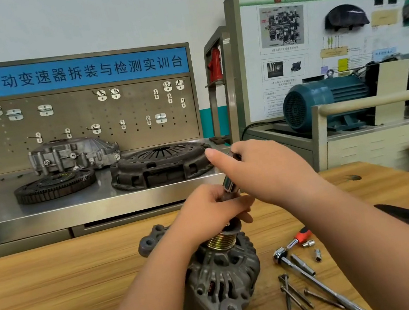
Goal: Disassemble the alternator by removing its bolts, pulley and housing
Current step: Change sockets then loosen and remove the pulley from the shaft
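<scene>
The alternator (219, 282) stands on the wooden table (57, 287), pulley (222, 242) upward. The left hand (212, 210) curls round a socket tool (230, 183) above the pulley, and the right hand (262, 169) grips its upper end. Four loose bolts (300, 304) and two small sockets (308, 243) lie to the right.

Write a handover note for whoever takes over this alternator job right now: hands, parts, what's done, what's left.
Left hand: grips the lower end of the chrome socket tool, just above the brass-coloured grooved pulley.
Right hand: holds the tool's upper end.
Grey cast-metal alternator: standing pulley-up on the wooden table.
Done: four long dark bolts lie out to its right.
Left: pulley still on, housing still closed.
</scene>
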